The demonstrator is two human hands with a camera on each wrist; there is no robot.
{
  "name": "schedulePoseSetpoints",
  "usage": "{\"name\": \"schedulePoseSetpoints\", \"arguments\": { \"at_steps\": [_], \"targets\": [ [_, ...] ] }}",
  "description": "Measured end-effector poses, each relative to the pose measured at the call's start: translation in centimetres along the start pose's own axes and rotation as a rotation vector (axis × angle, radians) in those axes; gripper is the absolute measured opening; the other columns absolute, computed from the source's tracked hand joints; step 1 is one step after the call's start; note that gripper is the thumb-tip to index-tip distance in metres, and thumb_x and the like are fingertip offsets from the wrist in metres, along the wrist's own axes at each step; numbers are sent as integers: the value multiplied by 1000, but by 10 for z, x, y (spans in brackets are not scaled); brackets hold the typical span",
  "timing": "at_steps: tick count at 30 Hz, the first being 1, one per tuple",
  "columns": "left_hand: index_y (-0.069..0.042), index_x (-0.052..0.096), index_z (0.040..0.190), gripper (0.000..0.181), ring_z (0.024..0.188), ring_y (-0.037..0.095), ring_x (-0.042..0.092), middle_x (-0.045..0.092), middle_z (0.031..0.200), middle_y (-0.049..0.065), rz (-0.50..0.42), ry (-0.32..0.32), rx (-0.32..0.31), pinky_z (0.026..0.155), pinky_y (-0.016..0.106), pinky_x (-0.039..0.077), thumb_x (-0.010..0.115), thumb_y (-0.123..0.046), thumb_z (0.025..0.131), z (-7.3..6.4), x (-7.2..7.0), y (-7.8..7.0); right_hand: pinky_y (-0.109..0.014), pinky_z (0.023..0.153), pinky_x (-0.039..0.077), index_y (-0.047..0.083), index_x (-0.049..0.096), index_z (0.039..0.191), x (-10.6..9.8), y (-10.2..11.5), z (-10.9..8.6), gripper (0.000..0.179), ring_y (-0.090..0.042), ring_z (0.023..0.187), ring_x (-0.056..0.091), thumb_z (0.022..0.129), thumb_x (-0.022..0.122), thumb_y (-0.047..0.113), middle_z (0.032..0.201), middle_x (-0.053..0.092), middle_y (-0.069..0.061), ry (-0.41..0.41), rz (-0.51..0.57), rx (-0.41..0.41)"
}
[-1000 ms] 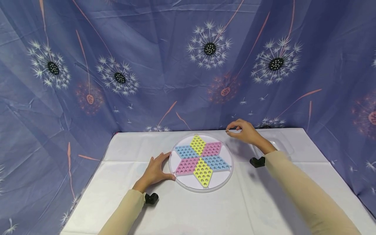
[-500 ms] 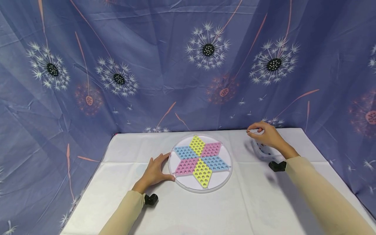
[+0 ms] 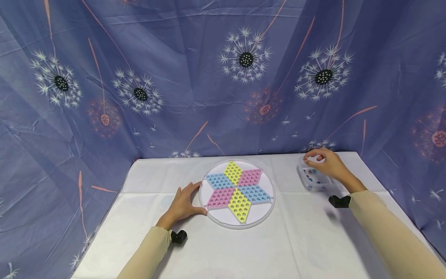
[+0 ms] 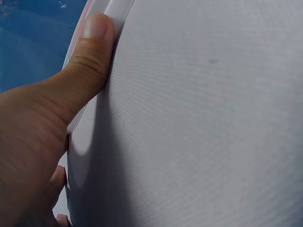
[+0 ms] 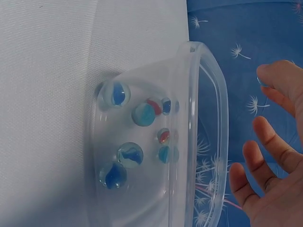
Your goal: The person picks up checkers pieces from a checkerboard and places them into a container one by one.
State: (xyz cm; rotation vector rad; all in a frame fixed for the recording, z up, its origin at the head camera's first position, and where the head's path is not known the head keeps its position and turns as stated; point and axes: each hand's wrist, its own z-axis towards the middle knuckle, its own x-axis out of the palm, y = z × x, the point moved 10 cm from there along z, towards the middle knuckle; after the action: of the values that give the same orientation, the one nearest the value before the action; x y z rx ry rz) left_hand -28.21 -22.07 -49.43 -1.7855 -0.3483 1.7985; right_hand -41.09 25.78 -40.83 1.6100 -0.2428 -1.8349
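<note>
A round Chinese checkers board (image 3: 211,216) with a yellow, pink and blue star lies mid-table in the head view. My left hand (image 3: 183,204) touches its left edge, thumb and forefinger spread along the rim; in the left wrist view the straight thumb (image 4: 92,52) lies against the rim. Over a clear plastic box (image 3: 302,176) at the right, my right hand (image 3: 324,164) pinches a glass marble (image 5: 259,81) between thumb and forefinger, the marble mostly hidden by them. Inside the box are several glass marbles (image 5: 143,114) with blue, teal and red swirls.
A white cloth (image 3: 244,252) covers the table. Behind it and at both sides hangs a blue curtain (image 3: 195,77) with dandelion prints. Each wrist wears a small black camera (image 3: 179,236).
My right hand has moved right, from beside the board's far right edge to above the clear box, still pinching the marble. The left hand has stayed at the board's rim.
</note>
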Motion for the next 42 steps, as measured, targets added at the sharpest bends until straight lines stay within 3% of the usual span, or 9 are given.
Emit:
{"name": "schedulePoseSetpoints", "arguments": {
  "at_steps": [12,19,32,42],
  "targets": [
    [-16,39,151,112,145,35,26,42,151,9,-11,-16,12,117,63,3,89,-54,58,-1,-1,0,-40,66,47,15,69,117,4,-10,-2,37,-33,99,51,93,65,43,118,56,-17,31,-6,43],
    [-17,38,151,113,145,35,25,42,151,9,-9,-10,10,116,63,1,88,-55,57,-1,-1,1,-39,67,47,18,71,110,8,-23,-3,28,-35,96,55,93,66,39,115,59,-18,35,-24,57],
    [-18,38,151,114,145,34,26,41,152,9,-4,-23,22,117,62,4,89,-55,56,0,1,4,-60,80,49,12,73,101,23,-31,-2,17,-46,99,59,90,71,25,112,63,-26,102,-59,26],
    [-18,38,151,114,144,35,26,42,151,9,-9,-16,21,116,63,3,89,-56,55,0,0,2,-42,69,47,10,75,95,29,-28,-4,13,-36,89,59,86,75,19,99,65,-19,88,-94,-26]
  ]
}}
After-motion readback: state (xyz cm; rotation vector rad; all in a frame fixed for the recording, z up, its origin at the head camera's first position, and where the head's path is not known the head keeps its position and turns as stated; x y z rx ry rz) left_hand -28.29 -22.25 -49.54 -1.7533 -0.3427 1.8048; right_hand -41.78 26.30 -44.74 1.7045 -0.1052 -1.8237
